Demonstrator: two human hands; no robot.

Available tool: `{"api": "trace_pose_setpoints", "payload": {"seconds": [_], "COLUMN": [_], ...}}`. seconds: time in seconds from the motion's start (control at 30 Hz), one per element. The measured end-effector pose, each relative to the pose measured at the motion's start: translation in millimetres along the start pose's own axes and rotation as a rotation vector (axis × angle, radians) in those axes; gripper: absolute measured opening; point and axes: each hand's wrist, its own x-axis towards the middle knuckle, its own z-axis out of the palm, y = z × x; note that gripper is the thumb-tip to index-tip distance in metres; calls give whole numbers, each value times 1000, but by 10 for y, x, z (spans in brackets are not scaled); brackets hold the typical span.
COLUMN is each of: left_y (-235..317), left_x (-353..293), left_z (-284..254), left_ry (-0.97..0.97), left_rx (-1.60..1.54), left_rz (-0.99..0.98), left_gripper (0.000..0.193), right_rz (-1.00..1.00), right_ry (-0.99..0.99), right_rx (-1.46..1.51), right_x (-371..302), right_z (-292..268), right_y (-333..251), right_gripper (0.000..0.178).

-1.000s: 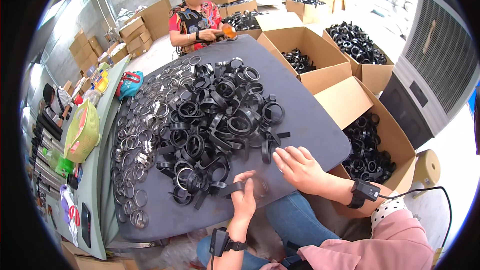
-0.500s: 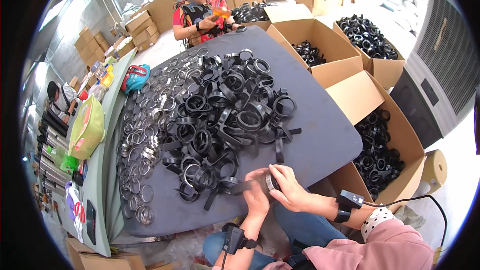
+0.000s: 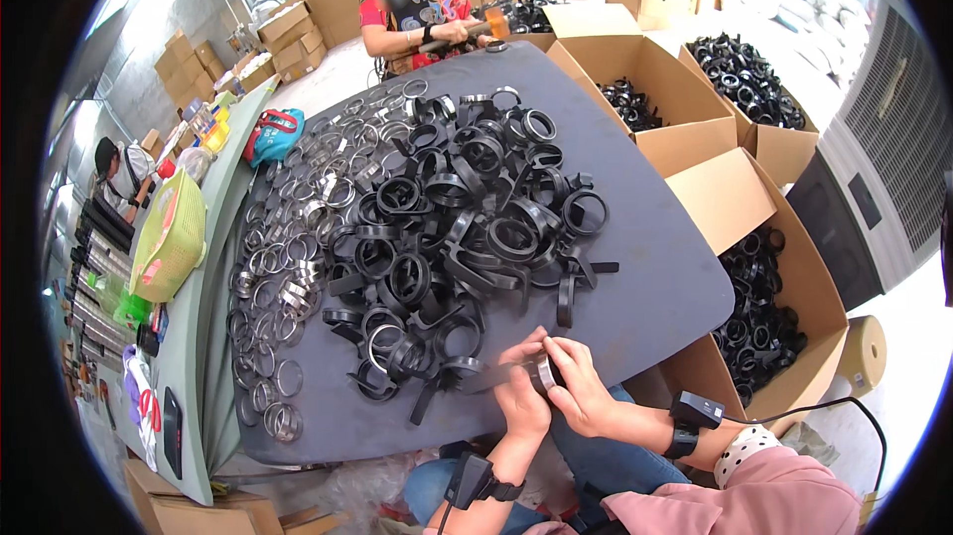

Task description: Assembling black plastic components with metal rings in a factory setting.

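Between both hands, at the near edge of the grey table (image 3: pixel 635 332), is a black plastic ring (image 3: pixel 556 370) with a flat handle and a shiny metal band around it. My left hand (image 3: pixel 522 404) grips it from the left, the dark handle sticking out past the fingers toward the pile. My right hand (image 3: pixel 582 396) presses on the ring's right side with bent fingers. Just beyond lies a heap of black handled rings (image 3: pixel 506 237). Loose metal rings (image 3: pixel 298 252) are spread along the table's left part.
Open cardboard boxes (image 3: pixel 794 297) of black rings stand at the right. Across the table a person (image 3: pixel 422 14) holds an orange-headed mallet (image 3: pixel 496 23). A green-covered table (image 3: pixel 213 336) with a yellow-green basket (image 3: pixel 169 237) runs along the left. A grey slatted machine (image 3: pixel 874 168) stands far right.
The view has shifted slightly. Both hands still hold the banded ring, which has turned a little between them. The person opposite has lowered the mallet toward the table's far edge.
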Motion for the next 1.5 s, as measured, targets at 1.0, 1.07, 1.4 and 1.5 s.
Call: {"api": "trace_pose_setpoints", "payload": {"seconds": [1.0,1.07,1.4,1.5], "left_y": [420,433,429,440], "left_x": [48,40,25,18], "left_z": [-139,-158,-168,-175], "left_ry": [56,87,81,70], "left_rx": [8,-22,47,46], "left_rz": [118,92,160,167], "left_gripper": [64,65,65,66], "right_rz": [-41,34,-113,-147], "right_ry": [40,24,30,27], "right_rx": [109,245,4,-21], "right_x": [194,237,205,198], "right_z": [97,66,173,201], "right_y": [-386,-427,-422,-425], "right_gripper": [55,55,60,59]}}
